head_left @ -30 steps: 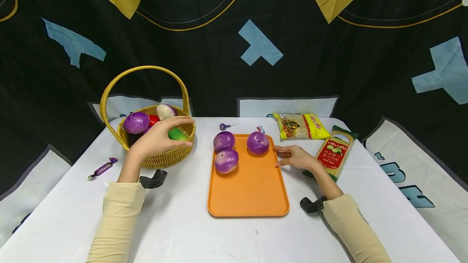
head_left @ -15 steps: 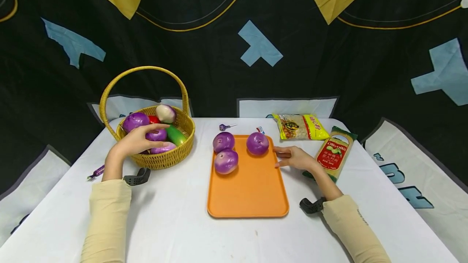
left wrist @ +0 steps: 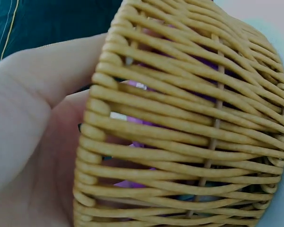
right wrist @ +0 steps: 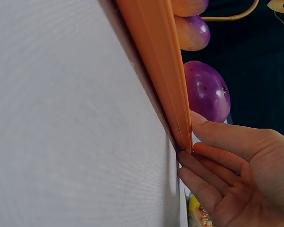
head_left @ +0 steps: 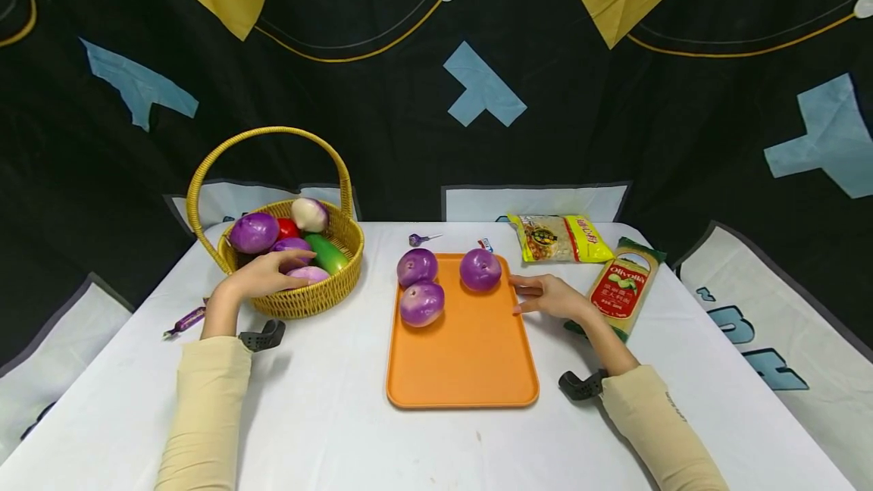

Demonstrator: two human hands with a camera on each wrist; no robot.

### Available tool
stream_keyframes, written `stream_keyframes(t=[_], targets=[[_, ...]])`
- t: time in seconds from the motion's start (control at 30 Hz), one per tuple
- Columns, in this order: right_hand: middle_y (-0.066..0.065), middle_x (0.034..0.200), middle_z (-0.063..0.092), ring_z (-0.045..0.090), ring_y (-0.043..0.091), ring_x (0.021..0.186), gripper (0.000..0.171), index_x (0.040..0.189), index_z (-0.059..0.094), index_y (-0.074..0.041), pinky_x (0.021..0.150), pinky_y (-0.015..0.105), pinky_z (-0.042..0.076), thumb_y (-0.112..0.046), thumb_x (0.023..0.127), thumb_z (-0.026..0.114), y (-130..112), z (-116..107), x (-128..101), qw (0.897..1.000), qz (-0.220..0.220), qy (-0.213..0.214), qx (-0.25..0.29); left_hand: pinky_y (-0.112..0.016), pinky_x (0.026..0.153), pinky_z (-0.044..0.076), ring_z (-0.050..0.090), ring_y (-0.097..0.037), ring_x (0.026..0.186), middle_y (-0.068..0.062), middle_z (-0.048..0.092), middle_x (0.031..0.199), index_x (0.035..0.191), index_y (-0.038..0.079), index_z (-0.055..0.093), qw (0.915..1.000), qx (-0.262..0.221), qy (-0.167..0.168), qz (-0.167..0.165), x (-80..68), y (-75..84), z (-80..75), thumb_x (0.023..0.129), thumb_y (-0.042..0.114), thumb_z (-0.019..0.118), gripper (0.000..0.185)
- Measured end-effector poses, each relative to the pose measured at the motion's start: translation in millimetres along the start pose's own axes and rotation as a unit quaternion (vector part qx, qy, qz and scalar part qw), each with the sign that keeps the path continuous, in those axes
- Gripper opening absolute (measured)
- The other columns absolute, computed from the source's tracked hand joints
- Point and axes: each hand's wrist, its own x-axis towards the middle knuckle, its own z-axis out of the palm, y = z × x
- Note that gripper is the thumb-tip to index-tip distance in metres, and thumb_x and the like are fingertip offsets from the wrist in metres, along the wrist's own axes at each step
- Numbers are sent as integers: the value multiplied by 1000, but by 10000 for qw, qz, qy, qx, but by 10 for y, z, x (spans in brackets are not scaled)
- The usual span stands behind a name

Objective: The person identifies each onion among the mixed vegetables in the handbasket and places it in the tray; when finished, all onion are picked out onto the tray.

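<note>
My left hand (head_left: 255,275) reaches over the near left rim of a yellow wicker basket (head_left: 323,295). Its thumb and fingers stand apart around a pale purple onion (head_left: 317,274) inside. In the left wrist view, the weave (left wrist: 180,123) hides the fingertips, and purple shows through the gaps. My right hand (head_left: 555,295) holds the right edge of an orange tray (head_left: 464,362); the right wrist view shows the thumb above the tray's rim (right wrist: 165,71) and fingers beneath. Three purple onions lie on the tray: one upper right (head_left: 480,269), two at the left edge (head_left: 422,303).
In the basket are also a green vegetable (head_left: 327,252), a red one (head_left: 288,228), a white-and-purple one (head_left: 309,214) and more purple onions. A wrapped candy (head_left: 186,320) lies left, a lollipop (head_left: 423,238) behind the tray. Noodle packets (head_left: 562,238) lie back right.
My left hand has moved left from over the green vegetable, then down toward the pale purple onion, its thumb and fingers drawing slightly closer together. The right hand and tray have stayed put.
</note>
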Motion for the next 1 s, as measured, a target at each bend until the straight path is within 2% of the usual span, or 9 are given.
stream_keyframes(t=[0.13,0.3,0.57,0.77,1.0], targets=[[21,144,43,47,37,128,62,141,42,5,104,44,39,-11,89,70,18,-2,4,10000,-38,4,-33,-64,102,33,43,-48,123,-29,51,131,136,-3,49,10000,34,17,-51,3,13,4,91,23,67,55],[22,144,42,46,37,128,62,141,42,5,104,44,40,-12,89,71,33,-6,10,10000,-47,4,-34,-62,103,33,45,-46,123,-28,54,130,135,-4,50,9995,130,284,62,12,39,-24,91,20,66,52],[20,145,42,47,36,128,62,142,43,3,104,43,39,-10,88,70,21,6,8,10000,2,15,12,-66,97,37,43,-48,122,-27,51,132,138,6,50,9966,213,754,-255,-32,204,-123,91,42,65,62],[20,144,43,48,35,127,62,141,43,4,105,43,39,-10,88,71,22,8,13,10000,6,37,-23,-66,99,35,41,-46,126,-23,49,137,140,8,50,9936,190,1115,54,-27,395,-153,89,44,67,64],[20,143,44,48,35,127,62,141,44,3,104,43,39,-10,87,71,13,8,11,10000,-11,41,-31,-63,100,36,43,-41,127,-17,51,137,137,11,53,9914,158,1242,391,19,631,-100,87,44,70,62]])
